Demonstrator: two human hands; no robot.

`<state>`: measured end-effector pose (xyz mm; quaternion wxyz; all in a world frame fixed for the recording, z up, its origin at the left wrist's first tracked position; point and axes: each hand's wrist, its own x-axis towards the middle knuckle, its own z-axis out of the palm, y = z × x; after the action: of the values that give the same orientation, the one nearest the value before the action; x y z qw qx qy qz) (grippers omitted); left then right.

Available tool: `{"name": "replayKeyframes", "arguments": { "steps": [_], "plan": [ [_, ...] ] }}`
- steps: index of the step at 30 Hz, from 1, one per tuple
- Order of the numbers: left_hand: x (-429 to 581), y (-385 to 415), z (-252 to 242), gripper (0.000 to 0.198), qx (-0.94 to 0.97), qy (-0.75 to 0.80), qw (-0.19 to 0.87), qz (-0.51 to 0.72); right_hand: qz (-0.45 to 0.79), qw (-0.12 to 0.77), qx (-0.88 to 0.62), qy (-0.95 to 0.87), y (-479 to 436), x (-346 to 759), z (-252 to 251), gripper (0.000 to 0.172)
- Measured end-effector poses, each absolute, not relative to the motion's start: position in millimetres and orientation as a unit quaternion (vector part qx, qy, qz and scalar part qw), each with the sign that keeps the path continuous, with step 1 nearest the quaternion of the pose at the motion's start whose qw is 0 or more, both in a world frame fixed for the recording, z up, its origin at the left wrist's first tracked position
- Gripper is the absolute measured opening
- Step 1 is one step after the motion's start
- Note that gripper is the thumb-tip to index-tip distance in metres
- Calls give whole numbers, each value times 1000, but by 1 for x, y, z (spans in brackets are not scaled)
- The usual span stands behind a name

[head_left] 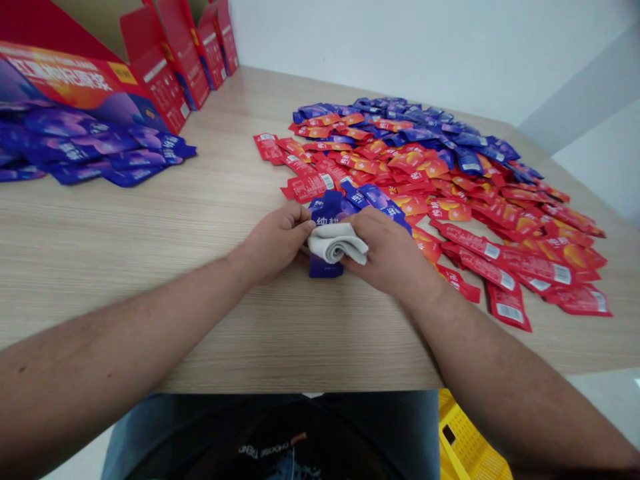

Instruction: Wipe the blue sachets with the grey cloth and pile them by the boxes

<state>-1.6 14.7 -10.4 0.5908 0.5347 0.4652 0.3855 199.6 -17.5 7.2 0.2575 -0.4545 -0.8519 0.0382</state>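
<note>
A blue pouch [326,268] with white lettering is in front of me, over the near middle of the table. My left hand [277,241] pinches its left edge between thumb and fingers. In my right hand [387,250] is a rolled-up pale grey cloth [334,241], which lies across the middle of the pouch and hides part of it. The right fingertips are partly hidden behind the cloth. Just beyond my right hand, other blue pouches [383,200] lie at the near edge of a large pile of red pouches [453,210].
More blue pouches [425,123] cover the back of the pile, near the wall. On the left, a stack of blue pouches [95,148] lies before open red boxes [163,73]. A yellow crate [467,440] stands below the table's [210,320] front edge at right.
</note>
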Motion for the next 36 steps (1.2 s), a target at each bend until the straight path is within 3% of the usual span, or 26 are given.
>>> {"name": "replayKeyframes", "arguments": {
  "steps": [10, 15, 20, 24, 36],
  "plan": [
    [-3, 15, -11, 17, 518, 440, 625, 384, 12, 299, -483, -823, -13, 203, 9, 12],
    [-2, 14, -7, 15, 507, 427, 639, 391, 62, 271, -428, -860, -16, 201, 11, 18],
    [-2, 15, -4, 17, 466, 431, 672, 381, 27, 286, -475, -832, -14, 203, 10, 13],
    [-2, 15, -3, 16, 476, 415, 673, 386, 53, 268, -432, -859, -13, 205, 10, 18],
    [-3, 15, -7, 15, 488, 423, 663, 380, 11, 295, -492, -819, -10, 206, 7, 15]
  ]
}}
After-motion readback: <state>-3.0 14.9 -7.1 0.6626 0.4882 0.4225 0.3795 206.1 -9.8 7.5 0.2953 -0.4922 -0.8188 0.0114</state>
